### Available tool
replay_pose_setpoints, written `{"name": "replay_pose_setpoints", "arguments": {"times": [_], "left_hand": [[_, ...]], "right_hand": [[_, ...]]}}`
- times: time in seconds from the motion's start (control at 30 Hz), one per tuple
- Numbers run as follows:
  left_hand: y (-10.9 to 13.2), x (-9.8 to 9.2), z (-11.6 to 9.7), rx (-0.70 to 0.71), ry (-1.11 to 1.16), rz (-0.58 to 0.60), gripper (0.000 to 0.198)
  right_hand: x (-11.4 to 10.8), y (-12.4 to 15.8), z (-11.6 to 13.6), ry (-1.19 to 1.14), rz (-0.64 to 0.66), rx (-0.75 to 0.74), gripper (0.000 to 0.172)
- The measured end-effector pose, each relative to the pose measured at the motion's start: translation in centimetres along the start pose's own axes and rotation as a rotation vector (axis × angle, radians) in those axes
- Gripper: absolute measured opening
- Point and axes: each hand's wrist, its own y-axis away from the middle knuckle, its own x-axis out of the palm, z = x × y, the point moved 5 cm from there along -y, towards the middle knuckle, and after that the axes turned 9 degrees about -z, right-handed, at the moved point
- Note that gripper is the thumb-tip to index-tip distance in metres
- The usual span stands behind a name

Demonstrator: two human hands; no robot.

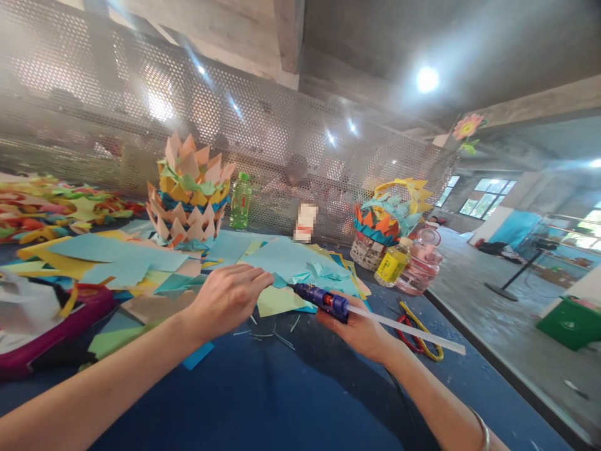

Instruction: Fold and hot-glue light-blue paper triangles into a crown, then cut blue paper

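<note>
Gluing, seemingly: right hand wrapped round blue plastic glue gun, nozzle beside left hand, its fingers curled onto pale-blue paper, grip unclear. Next needs steady aim.

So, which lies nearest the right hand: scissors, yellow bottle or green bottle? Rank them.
1. Scissors, just right of the right hand holding the glue gun.
2. Yellow bottle, farther back, right.
3. Green bottle, far back, left.
</note>
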Motion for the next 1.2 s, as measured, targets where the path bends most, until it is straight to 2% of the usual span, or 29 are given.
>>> {"name": "replay_pose_setpoints", "arguments": {"times": [0.13, 0.3, 0.4, 0.5, 0.67, 0.8, 0.97, 1.1, 1.2], "left_hand": [[-0.1, -0.2, 0.1, 0.001, 0.003, -0.020, 0.027], [-0.2, -0.4, 0.1, 0.000, 0.002, -0.048, 0.026], [-0.2, -0.5, 0.0, 0.004, -0.007, -0.040, 0.025], [-0.2, -0.5, -0.1, 0.013, -0.031, -0.025, 0.025], [-0.1, -0.1, -0.1, 0.005, -0.048, 0.019, 0.024], [-0.1, 0.0, -0.3, 0.006, -0.041, 0.043, 0.023], [-0.3, -0.1, -0.5, -0.006, -0.024, 0.048, 0.023], [-0.2, -0.1, -0.4, -0.013, -0.019, 0.054, 0.024], [-0.2, 0.0, -0.4, -0.017, -0.012, 0.060, 0.023]], "right_hand": [[-0.2, 0.0, 0.2, 0.010, -0.014, -0.020, 0.024], [-1.0, -0.4, 0.9, 0.123, -0.043, -0.133, 0.020], [-2.2, -0.3, 1.0, 0.204, -0.113, -0.203, 0.013], [-3.9, 0.5, 0.1, 0.280, -0.169, -0.214, 0.012], [-8.2, 3.0, -4.2, 0.441, -0.243, -0.120, 0.025], [-12.0, 5.3, -8.3, 0.541, -0.268, 0.059, 0.026], [-14.1, 7.5, -12.1, 0.595, -0.218, 0.264, 0.031], [-13.9, 8.2, -12.6, 0.581, -0.084, 0.308, 0.038], [-13.6, 7.2, -10.1, 0.627, -0.132, 0.235, 0.041]]}}
